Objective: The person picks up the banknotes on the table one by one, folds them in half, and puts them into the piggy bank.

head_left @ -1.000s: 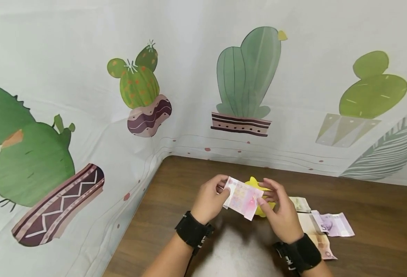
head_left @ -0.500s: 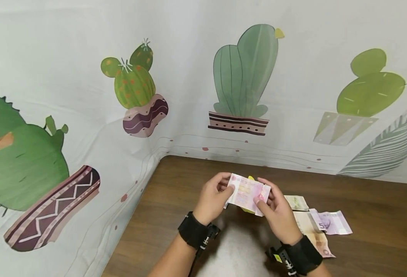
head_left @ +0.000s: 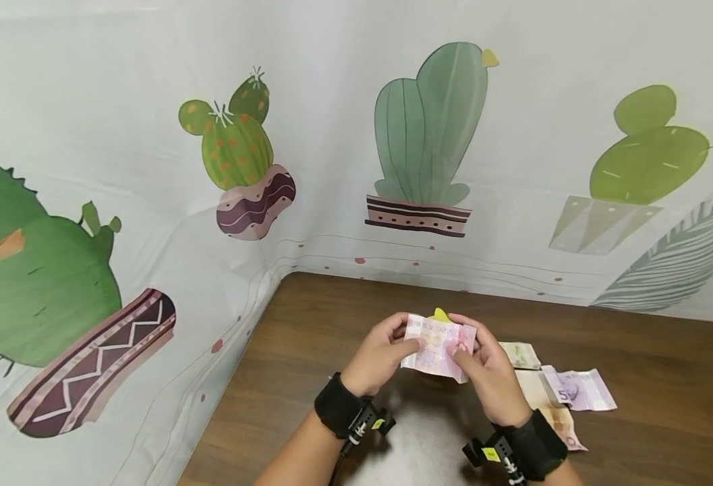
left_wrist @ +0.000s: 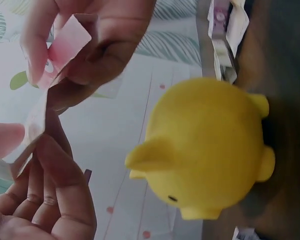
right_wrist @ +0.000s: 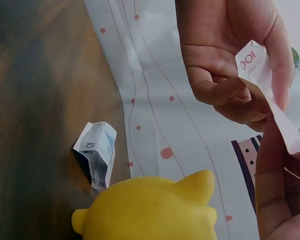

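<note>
Both hands hold a pink banknote (head_left: 438,347) between them above the wooden table (head_left: 307,324). My left hand (head_left: 386,351) pinches its left end and my right hand (head_left: 483,361) pinches its right end. The note is creased and shows "100" in the right wrist view (right_wrist: 254,62); in the left wrist view the banknote (left_wrist: 65,42) bends between the fingers. A yellow piggy bank (left_wrist: 210,150) stands on the table just behind and below the note. From the head only the piggy bank's ear (head_left: 440,314) shows; the right wrist view shows the piggy bank's back (right_wrist: 150,212).
Several loose banknotes lie on the table right of the hands: a greenish one (head_left: 520,355), a purple one (head_left: 579,390) and a tan one (head_left: 555,415). A folded note (right_wrist: 97,152) lies beside the piggy bank. A cactus-print cloth (head_left: 429,135) hangs behind and to the left.
The hands have come closer together and the pink note now spans less width. It covers more of the piggy bank than before. The notes on the table have not moved.
</note>
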Available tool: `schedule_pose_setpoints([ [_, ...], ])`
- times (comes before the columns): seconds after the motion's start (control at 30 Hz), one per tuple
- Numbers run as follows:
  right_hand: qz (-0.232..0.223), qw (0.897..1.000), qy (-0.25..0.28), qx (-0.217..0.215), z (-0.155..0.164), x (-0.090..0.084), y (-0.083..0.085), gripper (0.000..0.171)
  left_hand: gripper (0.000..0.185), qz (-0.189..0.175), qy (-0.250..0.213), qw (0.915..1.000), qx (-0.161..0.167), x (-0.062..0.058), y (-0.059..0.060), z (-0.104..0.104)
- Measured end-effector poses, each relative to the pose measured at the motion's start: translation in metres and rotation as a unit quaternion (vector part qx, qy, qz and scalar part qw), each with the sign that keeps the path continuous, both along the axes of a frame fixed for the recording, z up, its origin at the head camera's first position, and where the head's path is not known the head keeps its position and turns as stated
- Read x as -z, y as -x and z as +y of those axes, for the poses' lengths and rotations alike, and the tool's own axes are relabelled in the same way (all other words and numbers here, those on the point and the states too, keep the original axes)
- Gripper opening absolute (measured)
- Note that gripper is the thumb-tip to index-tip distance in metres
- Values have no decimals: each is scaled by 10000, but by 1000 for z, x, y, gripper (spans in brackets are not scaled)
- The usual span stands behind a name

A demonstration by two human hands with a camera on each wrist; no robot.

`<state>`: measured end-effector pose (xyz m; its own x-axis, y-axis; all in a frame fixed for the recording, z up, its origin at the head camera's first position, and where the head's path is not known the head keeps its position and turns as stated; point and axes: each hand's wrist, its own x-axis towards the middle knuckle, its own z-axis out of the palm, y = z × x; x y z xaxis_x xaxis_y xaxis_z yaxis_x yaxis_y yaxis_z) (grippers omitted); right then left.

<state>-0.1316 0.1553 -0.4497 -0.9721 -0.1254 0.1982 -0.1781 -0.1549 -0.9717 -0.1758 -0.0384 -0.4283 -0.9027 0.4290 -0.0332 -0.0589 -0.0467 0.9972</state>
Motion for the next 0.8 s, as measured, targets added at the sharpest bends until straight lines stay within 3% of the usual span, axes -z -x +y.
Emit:
schedule_pose_setpoints([
  [0.23,-129,9999,-64,64,0,-1,0,52,39,-308,-272,9990,193,1,0,2],
  [0.57,-189,9991,47,389,1,-1,2,45,40,-333,-382,9986,158,-4,1,-3],
  [0.8,-193,9970,-37,749,1,-1,3,45,37,-204,-197,9993,-223,-1,4,-7],
])
